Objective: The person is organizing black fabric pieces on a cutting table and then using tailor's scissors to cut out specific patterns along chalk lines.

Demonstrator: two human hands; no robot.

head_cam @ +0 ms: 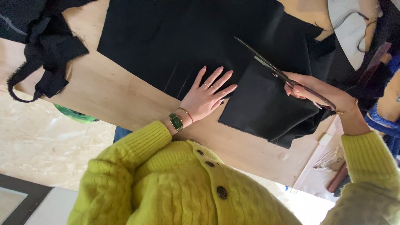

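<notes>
left hand (205,100) splayed flat, pinning the black wool fabric (183,37) to the wooden table (125,100), right hand (316,93) gripping scissors (275,71) mid-cloth (blades parted), so best keep the palm firm beside the cut, fingers off the line.

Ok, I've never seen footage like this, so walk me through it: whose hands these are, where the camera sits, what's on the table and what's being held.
There is no machine here, only a person in a yellow cardigan working with bare hands. The single picture comes from a camera worn on the head, looking down.

On the wooden table lies a large piece of black cloth. The left hand presses flat on it, fingers spread; it wears rings and a green watch. The right hand holds scissors, whose blades are open at the cloth, where a cut flap hangs loose. More black scraps sit at the table's far left.
</notes>
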